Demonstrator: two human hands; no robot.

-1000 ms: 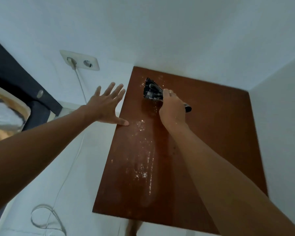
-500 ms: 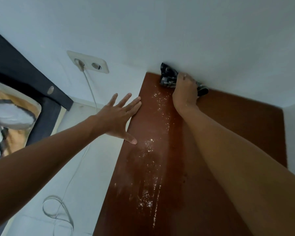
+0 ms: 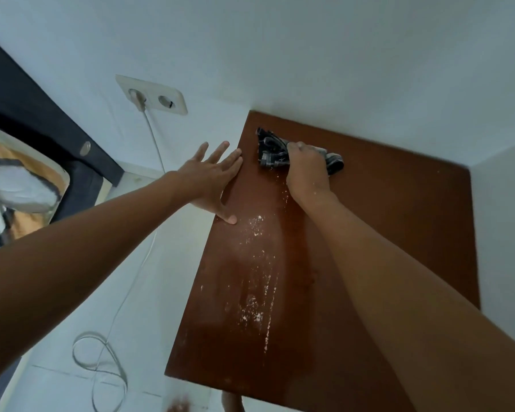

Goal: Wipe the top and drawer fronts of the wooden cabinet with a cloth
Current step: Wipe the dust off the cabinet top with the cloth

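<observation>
Though gripped, cloth (image 3: 272, 150) off wall.

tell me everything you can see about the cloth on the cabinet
The cloth is dark fabric with pale stripes, bunched into a crumpled wad. It lies on the wooden cabinet top near the back left corner by the wall. The right hand grips it from above, covering its middle, and both ends stick out.

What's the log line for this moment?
right hand grips cloth at cabinet top far-left corner | left hand flat on left edge | white dust remains mid-top
</observation>
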